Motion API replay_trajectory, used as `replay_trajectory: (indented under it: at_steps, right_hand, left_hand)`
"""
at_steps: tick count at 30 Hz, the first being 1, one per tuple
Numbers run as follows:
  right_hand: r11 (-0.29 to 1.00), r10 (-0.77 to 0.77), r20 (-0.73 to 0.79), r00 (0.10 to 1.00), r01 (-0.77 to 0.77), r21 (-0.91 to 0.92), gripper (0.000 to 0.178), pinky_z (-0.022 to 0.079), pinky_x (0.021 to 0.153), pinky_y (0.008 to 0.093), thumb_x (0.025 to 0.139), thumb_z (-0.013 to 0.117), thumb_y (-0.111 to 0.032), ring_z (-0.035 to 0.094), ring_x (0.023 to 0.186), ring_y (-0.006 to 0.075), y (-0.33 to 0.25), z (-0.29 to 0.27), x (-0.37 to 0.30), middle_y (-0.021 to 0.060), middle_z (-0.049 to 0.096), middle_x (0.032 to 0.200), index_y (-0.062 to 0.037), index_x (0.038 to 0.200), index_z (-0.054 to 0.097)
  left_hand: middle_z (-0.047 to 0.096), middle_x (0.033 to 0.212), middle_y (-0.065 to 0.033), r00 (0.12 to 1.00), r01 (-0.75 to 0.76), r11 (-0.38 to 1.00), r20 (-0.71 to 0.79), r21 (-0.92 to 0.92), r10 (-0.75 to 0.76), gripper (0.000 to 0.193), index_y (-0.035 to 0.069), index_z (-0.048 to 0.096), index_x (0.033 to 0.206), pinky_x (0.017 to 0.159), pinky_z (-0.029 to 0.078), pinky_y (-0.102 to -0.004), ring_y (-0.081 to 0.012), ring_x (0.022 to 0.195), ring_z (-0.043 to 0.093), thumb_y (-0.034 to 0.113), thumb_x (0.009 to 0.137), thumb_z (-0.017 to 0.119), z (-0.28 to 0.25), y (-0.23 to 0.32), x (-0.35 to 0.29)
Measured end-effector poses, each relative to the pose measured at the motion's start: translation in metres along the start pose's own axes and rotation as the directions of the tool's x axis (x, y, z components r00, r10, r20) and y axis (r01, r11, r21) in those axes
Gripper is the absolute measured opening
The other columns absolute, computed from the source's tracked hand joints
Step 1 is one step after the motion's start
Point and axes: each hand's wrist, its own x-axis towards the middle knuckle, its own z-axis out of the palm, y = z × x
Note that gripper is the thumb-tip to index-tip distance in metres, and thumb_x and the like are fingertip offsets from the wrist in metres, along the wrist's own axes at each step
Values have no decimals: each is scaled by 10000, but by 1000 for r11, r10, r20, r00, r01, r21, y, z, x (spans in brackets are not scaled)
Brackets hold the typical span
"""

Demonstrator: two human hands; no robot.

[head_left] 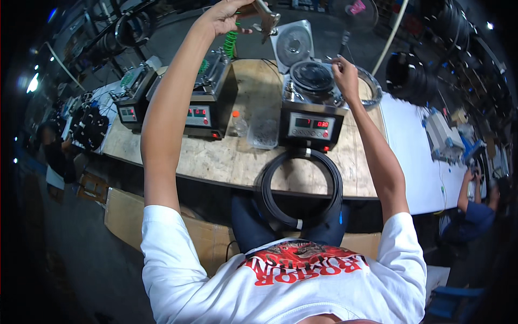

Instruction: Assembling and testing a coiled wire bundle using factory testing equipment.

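My left hand (222, 20) is raised at the top edge, its thumb and fingers apart beside a metal lever-like fitting (267, 20). Some of its fingertips are cut off by the frame. My right hand (346, 76) is closed in a pinch at the right side of a round dark plate (312, 75). Whatever it pinches is too small to make out. The plate tops a tabletop machine (311, 127) with a red lit display. Behind it stands a raised square lid (293, 44) with a round disc.
A coil of black cable (338, 186) overhangs the wooden table's (216, 162) front edge above my lap. Left of the machine are a plastic tub (263, 135), an orange-capped bottle (239, 125) and another display machine (208, 116). A green coiled hose (230, 44) hangs behind. Another person (468, 218) is at far right.
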Motion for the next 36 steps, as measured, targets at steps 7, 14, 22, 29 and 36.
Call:
replay_trajectory:
  at_steps: [7, 14, 22, 29, 36]
  right_hand:
    - [993, 47, -229, 972, -21, 113, 262, 533, 705, 371, 860, 564, -136, 712, 726, 317, 9, 3, -4, 228, 701, 781, 67, 951, 703]
    - [980, 49, 60, 997, -60, 189, 283, 516, 646, 318, 884, 622, -224, 698, 699, 178, 32, -7, 29, 153, 683, 706, 20, 984, 724]
    - [896, -121, 898, 424, -342, 282, 640, 519, 955, 413, 960, 624, -456, 627, 1106, 268, -107, -20, 153, 147, 618, 1240, -98, 1461, 451]
    - [902, 210, 854, 476, -431, 18, 157, 443, 439, 325, 910, 615, -151, 582, 570, 163, -121, 51, 205, 43, 619, 671, -87, 779, 671]
    - [931, -19, 902, 432, 336, -141, 115, 490, 506, 317, 853, 659, -78, 606, 588, 171, -154, 2, 188, 91, 649, 712, 18, 895, 707]
  left_hand:
    - [642, 1090, -127, 964, 21, 990, -258, -139, -57, 272, 153, 643, 1000, 850, 505, -607, -325, 1001, 635, 420, 979, 597, 17, -17, 47]
    - [635, 980, -88, 997, 9, 975, -78, -221, -27, 194, 118, 632, 1005, 806, 538, -542, -275, 919, 621, 311, 989, 617, 16, -22, 57]
    - [679, 1027, -71, 996, -76, 975, -70, -208, 63, 212, 95, 684, 1021, 878, 542, -456, -233, 997, 642, 298, 992, 630, 44, -17, 53]
    - [659, 1172, -82, 987, -116, 993, -110, -19, 113, 411, 68, 687, 1122, 917, 504, -344, -188, 1054, 619, 447, 968, 641, 45, -22, 66]
    - [746, 1054, -31, 491, -70, 506, -412, 860, 768, 306, 107, 704, 1215, 807, 498, -280, -100, 934, 645, 292, 978, 653, 6, -144, 58]
